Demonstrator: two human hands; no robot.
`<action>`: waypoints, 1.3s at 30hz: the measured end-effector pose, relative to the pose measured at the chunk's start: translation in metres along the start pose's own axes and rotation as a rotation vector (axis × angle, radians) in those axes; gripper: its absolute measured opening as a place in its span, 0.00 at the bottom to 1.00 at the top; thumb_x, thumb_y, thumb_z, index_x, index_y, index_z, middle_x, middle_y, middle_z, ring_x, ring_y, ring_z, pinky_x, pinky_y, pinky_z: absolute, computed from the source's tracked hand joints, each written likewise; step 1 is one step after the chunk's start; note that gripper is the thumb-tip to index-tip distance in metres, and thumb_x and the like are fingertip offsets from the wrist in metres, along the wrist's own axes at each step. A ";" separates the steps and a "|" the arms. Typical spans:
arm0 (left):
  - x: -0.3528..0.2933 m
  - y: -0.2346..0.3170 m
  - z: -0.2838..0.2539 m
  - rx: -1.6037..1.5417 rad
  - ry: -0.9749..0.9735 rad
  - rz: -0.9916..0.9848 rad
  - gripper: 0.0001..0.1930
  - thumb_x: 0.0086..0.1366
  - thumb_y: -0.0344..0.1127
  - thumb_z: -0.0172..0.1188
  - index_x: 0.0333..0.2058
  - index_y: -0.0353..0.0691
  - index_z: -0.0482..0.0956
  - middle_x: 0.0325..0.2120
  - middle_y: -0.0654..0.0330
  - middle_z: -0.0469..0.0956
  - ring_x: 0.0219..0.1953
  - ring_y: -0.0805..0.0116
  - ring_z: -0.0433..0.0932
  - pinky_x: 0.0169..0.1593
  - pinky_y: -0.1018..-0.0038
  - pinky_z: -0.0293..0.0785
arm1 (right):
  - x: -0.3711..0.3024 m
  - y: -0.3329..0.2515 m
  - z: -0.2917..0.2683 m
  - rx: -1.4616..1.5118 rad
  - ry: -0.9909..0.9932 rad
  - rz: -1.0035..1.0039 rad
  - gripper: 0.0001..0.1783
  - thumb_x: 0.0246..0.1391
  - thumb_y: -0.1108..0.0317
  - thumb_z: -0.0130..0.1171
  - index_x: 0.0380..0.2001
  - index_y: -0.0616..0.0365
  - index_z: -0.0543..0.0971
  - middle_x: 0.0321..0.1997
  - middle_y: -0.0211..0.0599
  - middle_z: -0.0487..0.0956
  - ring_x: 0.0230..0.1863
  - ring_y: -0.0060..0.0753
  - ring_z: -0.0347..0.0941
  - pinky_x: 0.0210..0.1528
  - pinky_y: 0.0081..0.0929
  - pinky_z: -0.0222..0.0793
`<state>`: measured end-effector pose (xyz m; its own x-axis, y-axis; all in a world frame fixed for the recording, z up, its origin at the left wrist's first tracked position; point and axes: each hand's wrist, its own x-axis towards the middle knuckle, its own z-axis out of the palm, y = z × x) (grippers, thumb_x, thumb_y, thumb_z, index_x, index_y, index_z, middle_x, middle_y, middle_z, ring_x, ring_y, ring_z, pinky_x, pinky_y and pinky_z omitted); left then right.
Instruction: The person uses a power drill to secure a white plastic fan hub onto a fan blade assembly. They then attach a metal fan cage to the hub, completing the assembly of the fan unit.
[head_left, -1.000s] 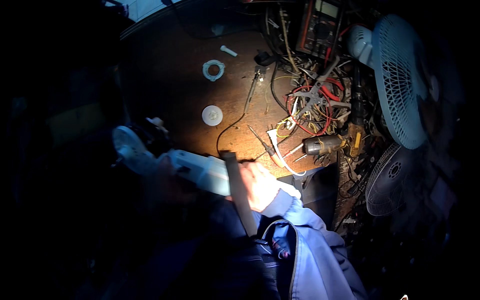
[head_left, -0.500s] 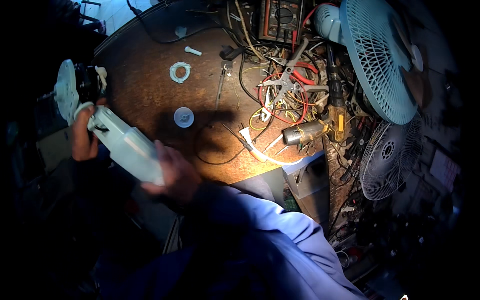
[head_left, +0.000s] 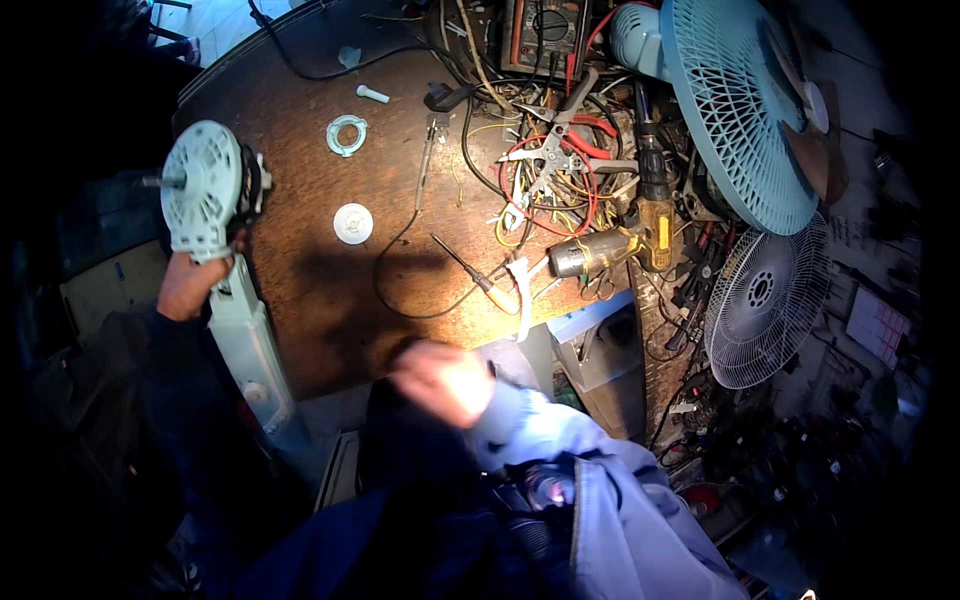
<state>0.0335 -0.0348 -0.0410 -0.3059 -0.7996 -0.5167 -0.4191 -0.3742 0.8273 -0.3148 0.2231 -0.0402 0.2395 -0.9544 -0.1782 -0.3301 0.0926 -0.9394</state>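
Observation:
My left hand (head_left: 190, 285) is closed round the neck of a pale green electric fan (head_left: 240, 340), just below its motor. The fan's blades and guard are off. Its slotted round motor plate (head_left: 205, 190) faces left, with a shaft sticking out, and the stand slants down toward me beside the table's left edge. Over the table's front edge, apart from the fan, my right hand (head_left: 445, 380) is smeared by motion, so its fingers cannot be read. A white plastic disc (head_left: 352, 224) and a pale green ring nut (head_left: 346, 136) lie on the wooden tabletop.
Right of the disc lie a screwdriver (head_left: 487, 287) and a cordless drill (head_left: 600, 250). Pliers (head_left: 555, 152) rest on tangled wires, with a multimeter (head_left: 545, 35) behind. A blue fan (head_left: 715, 110) and a white wire grille (head_left: 760, 320) stand at the right.
My right hand has let go of the stand and moved right. In my left hand the fan has swung more upright, and its motor plate has turned further into view.

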 end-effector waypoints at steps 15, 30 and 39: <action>-0.094 0.005 0.115 0.838 -0.276 0.289 0.30 0.63 0.21 0.56 0.66 0.34 0.72 0.65 0.50 0.74 0.68 0.56 0.70 0.73 0.63 0.61 | -0.065 0.133 -0.088 -0.419 0.858 0.389 0.13 0.59 0.67 0.71 0.44 0.64 0.87 0.33 0.47 0.83 0.33 0.44 0.82 0.39 0.35 0.78; -0.112 0.007 0.167 0.401 -0.283 0.031 0.22 0.54 0.39 0.72 0.49 0.40 0.84 0.43 0.46 0.86 0.45 0.43 0.84 0.49 0.56 0.81 | -0.047 0.079 -0.114 0.096 0.517 0.334 0.09 0.58 0.76 0.69 0.42 0.66 0.86 0.37 0.33 0.85 0.36 0.20 0.80 0.39 0.21 0.77; -0.104 -0.018 0.179 0.496 -0.306 0.102 0.23 0.51 0.39 0.72 0.46 0.39 0.83 0.42 0.47 0.87 0.43 0.44 0.84 0.47 0.54 0.81 | 0.069 -0.057 -0.099 0.003 0.002 0.046 0.05 0.59 0.76 0.68 0.38 0.64 0.86 0.35 0.37 0.85 0.35 0.23 0.83 0.38 0.21 0.78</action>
<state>-0.0798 0.1388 -0.0416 -0.5676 -0.6205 -0.5411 -0.7015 0.0206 0.7123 -0.3701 0.1238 0.0300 0.2227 -0.9495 -0.2209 -0.3376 0.1375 -0.9312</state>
